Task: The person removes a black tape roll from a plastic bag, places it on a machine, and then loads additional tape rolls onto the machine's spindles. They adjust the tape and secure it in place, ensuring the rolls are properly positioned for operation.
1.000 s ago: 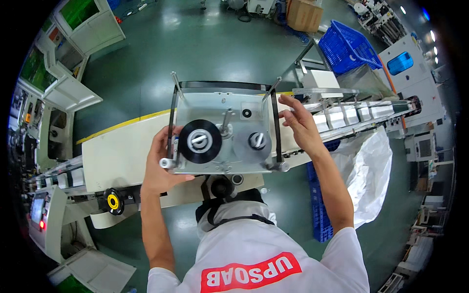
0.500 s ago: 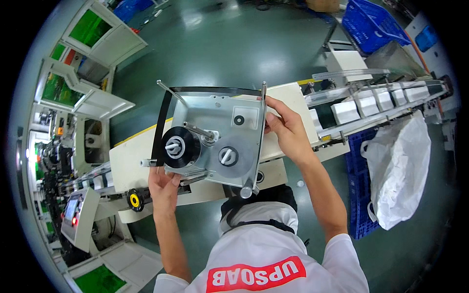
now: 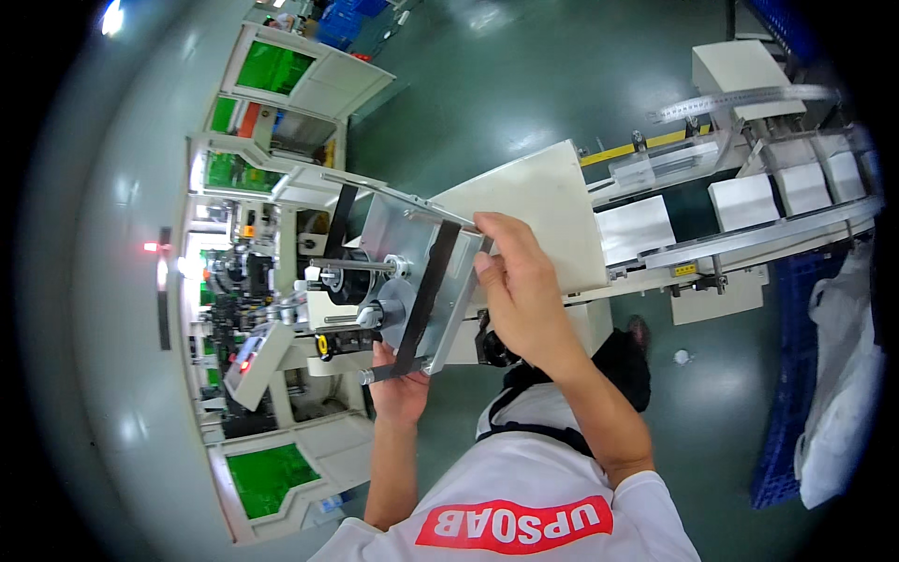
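Note:
Both my hands hold up a ribbon cassette [image 3: 384, 225], a grey metal plate with metal posts, two spools and a strip of black ribbon [image 3: 429, 295] running round the posts. The dark ribbon roll [image 3: 348, 284] sits on the spool farther left. My right hand [image 3: 520, 292] grips the plate's upper right edge, thumb and fingers closed on it. Under the lower end is my left hand [image 3: 401, 398], wrapped round the cassette from below, its fingertips partly hidden. The cassette is tilted, its spool side turned to the left.
A cream cover panel [image 3: 538, 201] lies behind the cassette. To its right, a conveyor carries white packs [image 3: 637, 229] between metal rails. At left stand a machine with green windows [image 3: 273, 67] and a control panel [image 3: 257, 365]. A white sack [image 3: 838, 375] and blue pallet [image 3: 788, 375] are at right.
The cassette has swung and tilted, its spool side now facing left. My right hand shows more of its back. The view has turned left toward the machine.

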Demonstrator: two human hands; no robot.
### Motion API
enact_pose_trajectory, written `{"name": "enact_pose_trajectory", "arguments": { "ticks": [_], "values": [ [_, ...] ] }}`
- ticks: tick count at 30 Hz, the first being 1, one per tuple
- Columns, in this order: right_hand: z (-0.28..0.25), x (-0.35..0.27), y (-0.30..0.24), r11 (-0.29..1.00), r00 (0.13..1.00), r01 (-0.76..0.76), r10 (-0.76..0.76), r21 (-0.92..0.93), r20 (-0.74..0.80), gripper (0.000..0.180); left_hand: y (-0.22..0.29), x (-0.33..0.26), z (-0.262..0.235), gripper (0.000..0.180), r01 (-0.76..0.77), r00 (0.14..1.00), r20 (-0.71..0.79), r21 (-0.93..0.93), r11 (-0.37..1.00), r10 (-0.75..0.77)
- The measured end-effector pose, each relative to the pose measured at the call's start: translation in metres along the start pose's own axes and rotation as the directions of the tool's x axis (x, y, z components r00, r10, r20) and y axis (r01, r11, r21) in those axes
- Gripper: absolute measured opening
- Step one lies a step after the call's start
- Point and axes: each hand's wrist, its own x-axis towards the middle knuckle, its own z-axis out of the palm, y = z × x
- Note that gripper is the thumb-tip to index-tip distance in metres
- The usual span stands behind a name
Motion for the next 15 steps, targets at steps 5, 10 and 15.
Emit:
{"name": "enact_pose_trajectory", "arguments": {
  "ticks": [5, 10, 15],
  "values": [
    [-0.001, -0.002, 0.002, 0.994, 0.999, -0.015, 0.020, 0.108, -0.045, 0.034, -0.009, -0.004, 0.006, 0.037, -0.034, 0.985, -0.158, 0.195, 0.980, 0.066],
    [0.000, 0.000, 0.005, 0.998, 0.995, 0.021, -0.016, 0.052, -0.097, 0.029, -0.013, -0.002, 0.033, 0.029, -0.064, 0.958, -0.261, 0.208, 0.976, 0.118],
    [0.005, -0.002, 0.008, 0.983, 0.991, -0.008, 0.033, 0.185, -0.132, 0.023, -0.007, -0.002, 0.015, 0.044, -0.073, 0.917, -0.356, 0.295, 0.953, 0.180]
  ]
}}
